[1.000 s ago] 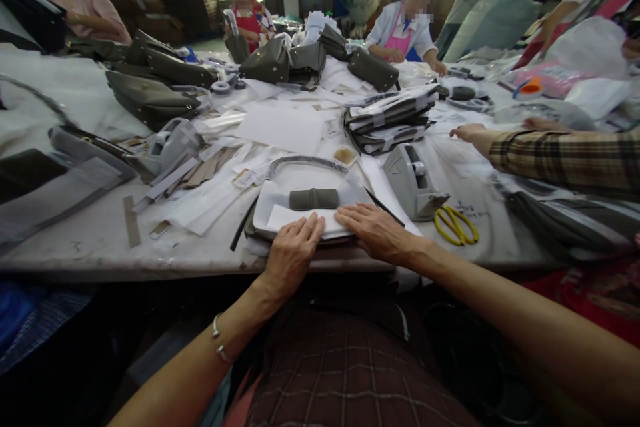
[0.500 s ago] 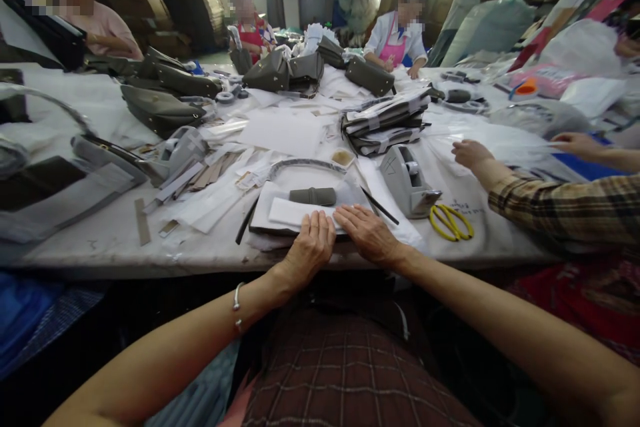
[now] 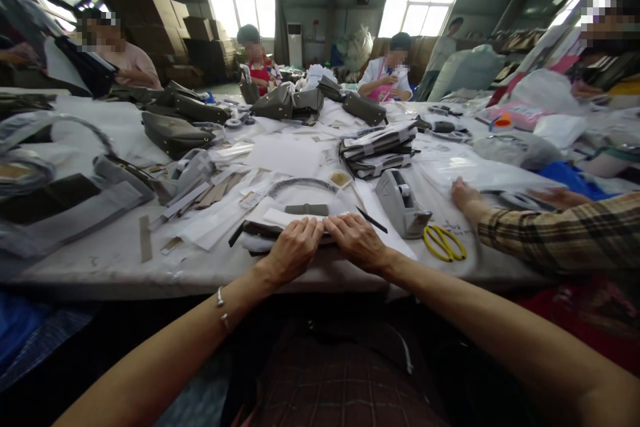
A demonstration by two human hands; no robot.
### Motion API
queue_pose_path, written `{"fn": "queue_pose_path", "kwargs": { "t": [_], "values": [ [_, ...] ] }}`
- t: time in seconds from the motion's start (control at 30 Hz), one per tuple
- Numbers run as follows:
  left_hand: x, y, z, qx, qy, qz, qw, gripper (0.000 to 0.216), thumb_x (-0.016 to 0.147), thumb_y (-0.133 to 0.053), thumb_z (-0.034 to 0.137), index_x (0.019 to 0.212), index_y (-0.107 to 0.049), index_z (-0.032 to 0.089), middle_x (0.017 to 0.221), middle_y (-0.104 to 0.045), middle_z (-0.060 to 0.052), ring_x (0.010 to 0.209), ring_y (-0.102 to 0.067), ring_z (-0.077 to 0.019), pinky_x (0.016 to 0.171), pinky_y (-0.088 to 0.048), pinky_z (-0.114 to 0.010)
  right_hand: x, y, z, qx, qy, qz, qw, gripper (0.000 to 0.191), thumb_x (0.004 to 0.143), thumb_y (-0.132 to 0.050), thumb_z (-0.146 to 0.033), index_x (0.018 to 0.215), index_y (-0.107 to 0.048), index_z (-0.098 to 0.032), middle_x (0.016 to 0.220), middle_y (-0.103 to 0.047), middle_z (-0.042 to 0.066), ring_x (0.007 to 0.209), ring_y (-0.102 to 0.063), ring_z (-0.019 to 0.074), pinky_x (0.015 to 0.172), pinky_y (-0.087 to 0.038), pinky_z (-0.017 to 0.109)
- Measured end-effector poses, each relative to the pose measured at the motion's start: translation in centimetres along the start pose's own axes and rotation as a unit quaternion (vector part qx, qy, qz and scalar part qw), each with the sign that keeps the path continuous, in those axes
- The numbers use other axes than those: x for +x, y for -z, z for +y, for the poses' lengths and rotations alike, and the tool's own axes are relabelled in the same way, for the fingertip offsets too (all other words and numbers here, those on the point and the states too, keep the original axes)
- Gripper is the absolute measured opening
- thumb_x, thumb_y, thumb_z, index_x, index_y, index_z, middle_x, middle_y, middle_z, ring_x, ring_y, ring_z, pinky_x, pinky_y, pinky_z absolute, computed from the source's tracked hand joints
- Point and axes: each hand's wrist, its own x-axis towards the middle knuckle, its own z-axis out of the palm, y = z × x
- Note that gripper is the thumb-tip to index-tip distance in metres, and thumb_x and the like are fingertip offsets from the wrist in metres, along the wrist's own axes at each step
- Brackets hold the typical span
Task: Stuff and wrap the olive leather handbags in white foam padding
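A flat olive handbag (image 3: 261,227) with white wrapping lies at the near edge of the table in front of me. My left hand (image 3: 294,248) and my right hand (image 3: 358,240) are side by side, gripping its near edge with fingers curled over the top and thumbs hidden. Under the fingertips runs a white padding strip (image 3: 278,216). Just beyond it sits an olive strap piece (image 3: 306,209), and behind that arches a wrapped handle (image 3: 300,183). Dark strap ends stick out on both sides of the bag.
To the right stand a grey tape dispenser (image 3: 400,203) and yellow-handled scissors (image 3: 444,243). A co-worker's plaid sleeve (image 3: 555,227) reaches over a plastic bag there. Stacked wrapped bags (image 3: 375,150) lie behind. Card strips (image 3: 220,190) and another dispenser (image 3: 187,170) are at left.
My hands have gone from lying on the white strip to curling over the bag's near edge, which now looks raised. The view has tilted up. The co-worker's right-hand side hand has shifted over the plastic.
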Motion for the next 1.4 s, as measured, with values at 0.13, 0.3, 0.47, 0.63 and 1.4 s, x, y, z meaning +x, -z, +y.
{"fn": "queue_pose_path", "kwargs": {
  "t": [0.13,0.3,0.47,0.63,1.4],
  "values": [
    [-0.2,-1.0,0.6,0.022,0.027,0.051,0.998,0.042,0.089,-0.048,0.015,0.129,-0.052,0.004,0.129,-0.06,-0.02,0.12,-0.056,-0.0323,0.103,-0.043,-0.048,0.6,-0.5,0.3,0.018,0.019,-0.018,0.999,0.031,0.099,-0.041,-0.013,0.126,-0.055,-0.009,0.114,-0.068,0.016,0.1,-0.063,0.0249,0.087,-0.05,0.039],
    [0.2,-2.5,0.8,0.069,0.031,0.157,0.985,0.027,0.096,-0.044,0.012,0.119,-0.057,0.008,0.115,-0.068,-0.015,0.107,-0.064,-0.0253,0.097,-0.046,-0.04,1.1,1.3,0.2,0.092,-0.019,-0.096,0.991,0.027,0.092,-0.054,-0.019,0.118,-0.06,-0.011,0.113,-0.069,0.015,0.099,-0.064,0.0255,0.089,-0.05,0.038],
    [-0.6,-3.1,0.5,0.024,0.016,0.186,0.982,0.023,0.098,-0.043,0.011,0.112,-0.062,0.011,0.107,-0.07,-0.01,0.102,-0.065,-0.0224,0.089,-0.049,-0.035,2.8,3.5,3.5,0.274,-0.086,-0.158,0.945,0.031,0.091,-0.062,-0.034,0.119,-0.064,-0.021,0.11,-0.073,0.006,0.096,-0.067,0.0213,0.086,-0.051,0.031],
    [-1.7,-3.7,1.0,-0.018,0.04,0.189,0.981,0.03,0.1,-0.043,0.013,0.123,-0.062,0.013,0.114,-0.07,-0.01,0.111,-0.063,-0.0229,0.094,-0.046,-0.036,6.2,-0.1,10.9,0.25,-0.273,-0.133,0.919,0.036,0.099,-0.047,-0.038,0.124,-0.065,-0.02,0.124,-0.068,0.009,0.108,-0.065,0.0212,0.095,-0.047,0.031],
    [-1.0,-1.9,0.5,-0.096,0.1,0.203,0.969,0.04,0.094,-0.046,0.007,0.129,-0.06,0.02,0.124,-0.07,-0.004,0.114,-0.064,-0.0233,0.094,-0.043,-0.037,-6.4,5.4,9.3,0.251,-0.362,-0.124,0.889,0.018,0.079,-0.074,-0.037,0.073,-0.066,-0.022,0.081,-0.066,0.0,0.075,-0.061,0.0168,0.071,-0.044,0.029]
  ]
}}
